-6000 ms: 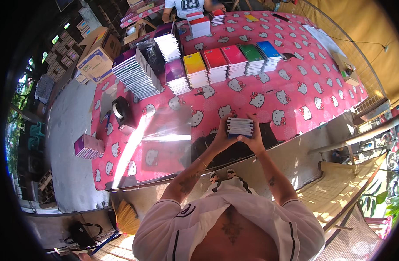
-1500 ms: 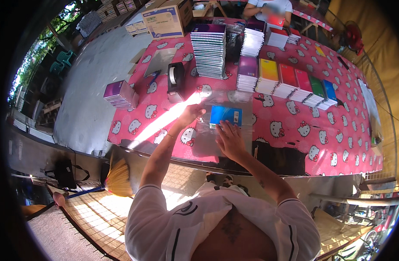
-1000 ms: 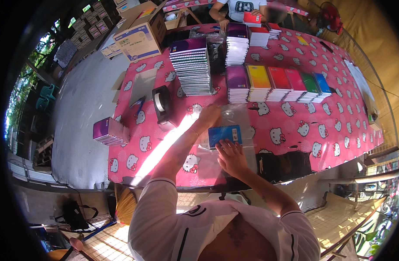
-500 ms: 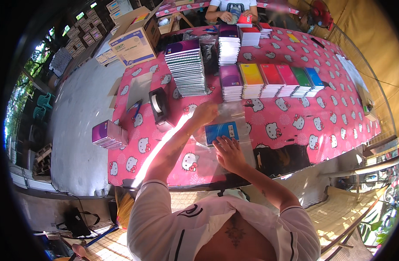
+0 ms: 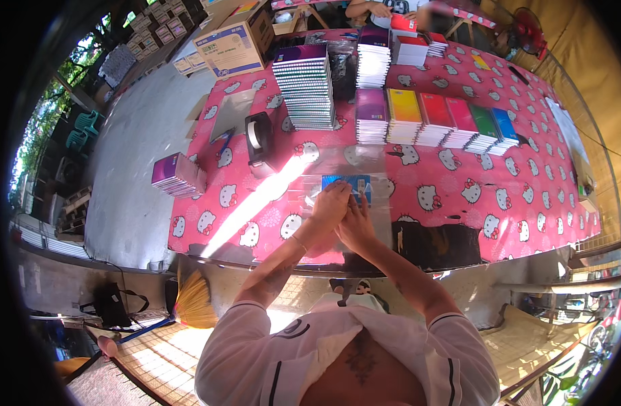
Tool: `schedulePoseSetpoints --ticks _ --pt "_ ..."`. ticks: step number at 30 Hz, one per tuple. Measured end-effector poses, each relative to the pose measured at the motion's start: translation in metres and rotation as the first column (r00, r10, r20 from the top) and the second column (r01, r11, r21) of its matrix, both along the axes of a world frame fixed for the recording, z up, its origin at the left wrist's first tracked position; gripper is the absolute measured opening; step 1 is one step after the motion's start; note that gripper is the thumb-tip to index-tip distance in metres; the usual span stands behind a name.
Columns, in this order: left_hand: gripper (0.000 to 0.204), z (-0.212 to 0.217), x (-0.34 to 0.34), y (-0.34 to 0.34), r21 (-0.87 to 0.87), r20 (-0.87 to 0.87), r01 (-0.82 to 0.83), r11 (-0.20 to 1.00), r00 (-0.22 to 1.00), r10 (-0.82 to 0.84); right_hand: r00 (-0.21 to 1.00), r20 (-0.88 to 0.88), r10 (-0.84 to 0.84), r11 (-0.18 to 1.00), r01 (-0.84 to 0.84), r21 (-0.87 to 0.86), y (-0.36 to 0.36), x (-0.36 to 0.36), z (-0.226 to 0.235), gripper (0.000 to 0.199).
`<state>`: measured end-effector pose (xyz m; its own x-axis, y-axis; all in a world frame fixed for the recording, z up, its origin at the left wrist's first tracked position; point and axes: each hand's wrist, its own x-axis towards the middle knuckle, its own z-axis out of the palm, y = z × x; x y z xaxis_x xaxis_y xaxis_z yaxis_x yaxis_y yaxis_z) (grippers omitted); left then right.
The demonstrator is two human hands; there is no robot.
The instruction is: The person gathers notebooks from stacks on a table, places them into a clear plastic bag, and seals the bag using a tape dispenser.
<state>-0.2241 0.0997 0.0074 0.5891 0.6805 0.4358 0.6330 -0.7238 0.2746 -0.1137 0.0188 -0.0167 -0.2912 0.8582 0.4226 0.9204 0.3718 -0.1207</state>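
A blue spiral notebook (image 5: 359,181) lies on a sheet of clear plastic (image 5: 374,162) near the front of the table, its lower part hidden by my hands. My left hand (image 5: 330,206) is over the notebook's left half, its fingers bunched together on the plastic at the cover. Beside it and touching it, my right hand (image 5: 356,227) rests with fingers stretched forward onto the notebook's lower part. A black tape dispenser (image 5: 259,145) stands to the left, beyond my left forearm.
Stacks of purple notebooks (image 5: 303,91) and a row of coloured notebooks (image 5: 433,122) stand farther back. A small purple stack (image 5: 178,174) sits at the left edge. A cardboard box (image 5: 232,44) is at the back left. Across the table, another person's hands (image 5: 381,10) are near red notebooks.
My left hand has come back toward me from beyond the notebook onto its cover, next to my right hand. The view has shifted a little.
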Motion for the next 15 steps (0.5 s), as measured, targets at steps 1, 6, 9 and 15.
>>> schedulePoseSetpoints --ticks 1,6,9,15 --pt "0.026 -0.003 0.0 -0.003 0.034 -0.007 -0.029 0.999 1.0 0.029 1.0 0.028 0.003 1.0 -0.004 0.01 0.0 0.001 -0.001 0.057" --pt "0.036 0.019 -0.012 0.001 -0.459 0.046 -0.063 0.886 0.994 0.094 0.964 -0.265 -0.008 0.978 -0.048 -0.203 0.006 0.003 -0.001 0.058" --pt "0.046 0.062 -0.008 0.003 -0.704 -0.001 -0.076 0.706 0.994 0.105 0.759 -0.65 -0.05 0.952 -0.16 -0.26 0.02 0.024 -0.019 0.063" --pt "0.062 -0.02 -0.021 -0.014 -0.057 -0.14 0.009 0.998 0.99 -0.017 0.683 -0.714 -0.155 0.988 0.092 -0.127 0.022 0.017 0.02 0.065"
